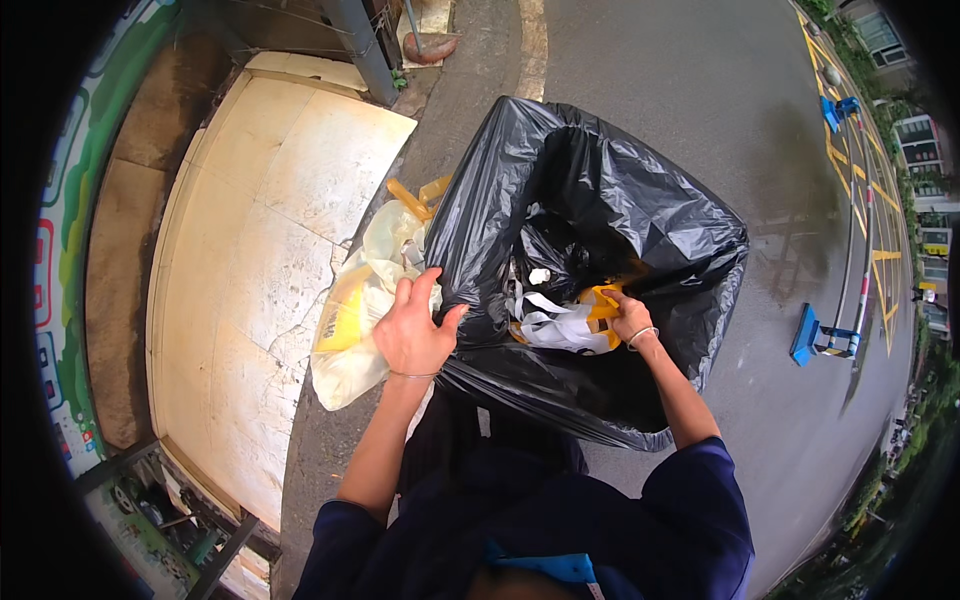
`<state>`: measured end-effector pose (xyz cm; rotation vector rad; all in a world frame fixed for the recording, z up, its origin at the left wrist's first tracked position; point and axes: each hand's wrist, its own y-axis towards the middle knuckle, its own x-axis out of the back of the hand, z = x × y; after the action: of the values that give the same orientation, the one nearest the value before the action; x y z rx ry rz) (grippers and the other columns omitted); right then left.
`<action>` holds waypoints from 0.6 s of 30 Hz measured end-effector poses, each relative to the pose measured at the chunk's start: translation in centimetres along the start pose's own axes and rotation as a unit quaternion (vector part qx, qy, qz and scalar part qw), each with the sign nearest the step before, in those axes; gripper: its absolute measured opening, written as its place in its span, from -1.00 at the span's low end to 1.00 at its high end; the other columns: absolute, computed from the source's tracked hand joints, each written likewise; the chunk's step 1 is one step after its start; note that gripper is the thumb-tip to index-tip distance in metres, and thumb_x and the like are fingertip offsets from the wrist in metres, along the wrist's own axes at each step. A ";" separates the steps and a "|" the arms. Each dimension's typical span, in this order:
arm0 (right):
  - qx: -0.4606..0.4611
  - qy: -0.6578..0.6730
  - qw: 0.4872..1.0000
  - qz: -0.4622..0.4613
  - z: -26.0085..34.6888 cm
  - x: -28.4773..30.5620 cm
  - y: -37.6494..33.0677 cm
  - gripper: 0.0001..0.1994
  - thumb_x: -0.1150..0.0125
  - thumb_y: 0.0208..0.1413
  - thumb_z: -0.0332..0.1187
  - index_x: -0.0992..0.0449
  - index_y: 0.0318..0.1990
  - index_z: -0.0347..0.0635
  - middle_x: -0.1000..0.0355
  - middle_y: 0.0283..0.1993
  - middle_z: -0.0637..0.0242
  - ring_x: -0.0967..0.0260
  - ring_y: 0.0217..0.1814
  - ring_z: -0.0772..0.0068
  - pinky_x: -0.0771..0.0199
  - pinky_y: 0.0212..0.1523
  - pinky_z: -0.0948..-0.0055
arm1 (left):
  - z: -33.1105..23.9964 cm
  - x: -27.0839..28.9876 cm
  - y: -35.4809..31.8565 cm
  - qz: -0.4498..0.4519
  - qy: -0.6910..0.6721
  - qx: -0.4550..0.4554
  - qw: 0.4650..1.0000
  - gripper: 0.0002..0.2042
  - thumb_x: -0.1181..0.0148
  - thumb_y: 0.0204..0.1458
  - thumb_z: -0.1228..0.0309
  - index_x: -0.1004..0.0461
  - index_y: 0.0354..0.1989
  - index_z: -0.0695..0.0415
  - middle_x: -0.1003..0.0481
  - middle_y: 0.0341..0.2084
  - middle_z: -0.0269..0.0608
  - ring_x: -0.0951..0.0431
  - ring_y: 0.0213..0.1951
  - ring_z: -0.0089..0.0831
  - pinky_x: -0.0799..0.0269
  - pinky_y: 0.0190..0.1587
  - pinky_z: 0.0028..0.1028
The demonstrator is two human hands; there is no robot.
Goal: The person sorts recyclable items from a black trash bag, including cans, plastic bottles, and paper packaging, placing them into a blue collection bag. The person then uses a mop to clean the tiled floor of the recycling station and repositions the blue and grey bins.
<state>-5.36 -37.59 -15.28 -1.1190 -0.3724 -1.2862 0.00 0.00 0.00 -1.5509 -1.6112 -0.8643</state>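
Liner edge: If your left hand drags on the near-left side of the black bin liner, its thin film could slip inward or split.
Left fingers: thumb and forefinger are spread at that edge; whether film is caught between them, I cannot tell.
Right fingers: your right hand is clamped on the yellow end of the white-and-yellow plastic bag. That bag lies inside the liner, its white part left of your fingertips.
Bag film: gripped at one end (my judgement), it could tear or spill if its loose parts snag.
Outside left: a cream-and-yellow plastic bag sits behind your left hand; a knock could tip it.
Road: a red-and-white barrier pole lies well apart.
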 end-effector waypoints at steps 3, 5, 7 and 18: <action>0.049 0.182 0.981 -0.051 2.6 3.5 -3.6 -0.47 -0.13 -0.19 -0.65 -0.47 0.04 -0.01 -0.53 -0.24 0.10 -0.53 -0.23 0.25 -0.47 -0.17 0.45 | 0.4 2.7 0.2 -0.090 -0.033 -0.021 0.995 -0.56 -0.36 -0.20 0.17 -0.45 -0.08 -0.10 -0.47 -0.64 -0.15 -0.51 -0.57 -0.11 -0.37 -0.51 -0.26; 0.053 0.275 0.957 -0.076 6.1 7.7 -7.5 -0.44 -0.07 -0.16 -0.71 -0.44 0.07 -0.04 -0.53 -0.27 0.14 -0.51 -0.23 0.43 -0.44 -0.18 0.54 | -0.5 5.2 0.5 -0.085 -0.022 -0.039 0.995 -0.59 -0.33 -0.17 0.16 -0.47 -0.09 -0.10 -0.37 -0.80 -0.18 -0.45 -0.68 -0.10 -0.34 -0.57 -0.26; 0.070 0.303 0.945 -0.105 8.9 11.5 -12.1 -0.44 -0.05 -0.15 -0.72 -0.43 0.08 -0.05 -0.52 -0.30 0.15 -0.49 -0.25 0.50 -0.43 -0.19 0.56 | -1.7 6.2 -0.2 -0.009 -0.005 -0.149 0.989 -0.40 -0.32 -0.17 0.08 -0.33 0.12 -0.16 -0.36 -0.83 -0.17 -0.45 -0.70 -0.12 -0.34 -0.58 -0.29; 0.159 0.180 0.946 -0.220 14.0 14.4 -12.6 -0.55 -0.07 -0.11 -0.62 -0.48 0.01 -0.05 -0.52 -0.36 0.11 -0.51 -0.36 0.30 -0.47 -0.28 0.46 | -6.7 6.0 1.8 0.274 -0.083 -0.301 0.910 -0.81 -0.11 -0.01 0.20 -0.53 -0.52 0.00 -0.49 -0.66 -0.23 -0.50 -0.53 -0.16 -0.34 -0.47 -0.27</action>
<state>-7.23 -32.85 7.86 -0.5234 -0.5494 -1.7161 2.08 -2.57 8.51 -2.4089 -0.9373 -0.9701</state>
